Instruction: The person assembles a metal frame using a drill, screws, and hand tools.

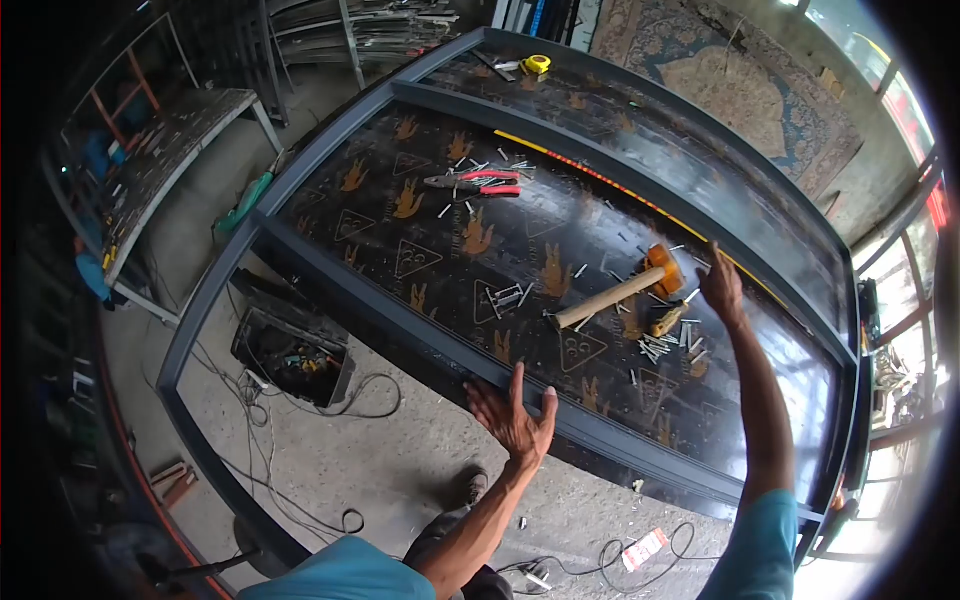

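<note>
Gray frame [400,323] sits under the spread left hand [515,418] (right hand [723,288] near mallet [615,297], grip I can't tell).

Seeing patterned rug [745,95] at upper right, long bars [405,45] stacked at top. Catching workbench [190,125] at left, bearing small clutter, plus green object [243,203] near its leg, too unclear to identify. Spotting open black toolbox [343,378] on concrete floor [420,440], holding small mixed items, dark cable [376,414] looping beside it. Logging red-and-white packet [643,549] at bottom, right of centre, and reddish-brown pieces [175,485] at lower left.
</note>
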Motion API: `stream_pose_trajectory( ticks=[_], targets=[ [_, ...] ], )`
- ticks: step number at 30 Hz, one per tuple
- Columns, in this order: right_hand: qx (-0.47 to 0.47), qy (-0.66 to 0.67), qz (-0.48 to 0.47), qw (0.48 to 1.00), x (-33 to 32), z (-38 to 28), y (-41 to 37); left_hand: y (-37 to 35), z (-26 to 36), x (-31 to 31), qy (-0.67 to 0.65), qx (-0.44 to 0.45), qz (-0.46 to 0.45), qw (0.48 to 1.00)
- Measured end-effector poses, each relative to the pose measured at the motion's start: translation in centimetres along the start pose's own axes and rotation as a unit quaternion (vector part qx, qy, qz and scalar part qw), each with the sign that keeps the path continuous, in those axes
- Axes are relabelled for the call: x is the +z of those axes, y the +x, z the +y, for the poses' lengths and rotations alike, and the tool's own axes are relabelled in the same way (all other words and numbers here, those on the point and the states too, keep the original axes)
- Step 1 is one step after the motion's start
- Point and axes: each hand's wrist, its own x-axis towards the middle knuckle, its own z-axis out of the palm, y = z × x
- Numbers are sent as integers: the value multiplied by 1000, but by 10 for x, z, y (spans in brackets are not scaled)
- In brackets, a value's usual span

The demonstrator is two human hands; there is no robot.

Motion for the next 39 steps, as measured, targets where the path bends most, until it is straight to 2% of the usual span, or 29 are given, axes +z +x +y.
stream_pose_trajectory(
  ticks=[2, 3, 4, 5, 6, 7, 8, 9, 13, 15, 18, 19, 20, 22, 26, 28, 29, 30, 34, 36, 39],
  targets=[
    [-24, -25, -8, 999, 23, 19, 68, -2, -3, -1, -1, 10, -1, 1000],
    [-20, -46, 13, 999, 36, 23, 99, -1, 0, -5, -14, 11, -7, 1000],
    [-56, -87, 67, 992, 64, 44, 122, -2, 0, -6, -3, 0, -25, 1000],
    [-94, -82, 97, 987, 85, 62, 147, -2, -2, -7, -17, 7, -30, 999],
    [-77, -58, 102, 990, 104, 79, 175, -4, -6, -5, -20, 11, -29, 999],
    [-73, -105, 70, 989, 135, 120, 205, -4, -7, -4, -24, 23, -17, 999],
    [-108, -152, 98, 978, 161, 157, 231, -5, -5, 0, -18, 25, 21, 999],
    [-95, -150, 42, 983, 183, 164, 251, -5, -8, 0, -9, 20, 28, 999],
    [-51, -126, -37, 990, 164, 174, 253, 1, -4, -3, -2, 44, 43, 998],
    [-45, -106, -64, 991, 151, 176, 249, -4, -2, 1, -36, 9, 60, 997],
    [-38, -56, -125, 990, 147, 178, 240, -5, -4, -2, -35, 7, 46, 998],
    [-43, -39, -133, 989, 138, 165, 232, -1, -1, -2, -48, -4, 67, 997],
    [-125, -41, -26, 991, 130, 150, 218, 1, -1, -1, -60, -13, 87, 994],
    [-93, -26, -31, 995, 104, 119, 201, -10, -5, -1, -76, -25, 75, 994],
    [-88, -48, -43, 994, 74, 118, 191, -9, -10, -1, -159, -3, 100, 982],
    [-122, -32, -18, 992, 47, 111, 186, -4, -9, -2, -209, 33, 130, 969],
    [-80, -37, -19, 996, 39, 109, 186, -4, -9, -4, -225, 36, 125, 966],
    [-87, -38, -14, 995, 31, 107, 188, -5, -9, -4, -227, 36, 133, 964],
    [-80, -11, -4, 997, 9, 132, 171, -24, -5, -2, -267, 30, 117, 956],
    [-145, -6, 15, 989, 3, 146, 171, -27, -3, -6, -271, 33, 108, 956],
    [-156, 3, 62, 986, -1, 166, 157, -34, 4, -19, -268, 36, 76, 960]
  ],
)
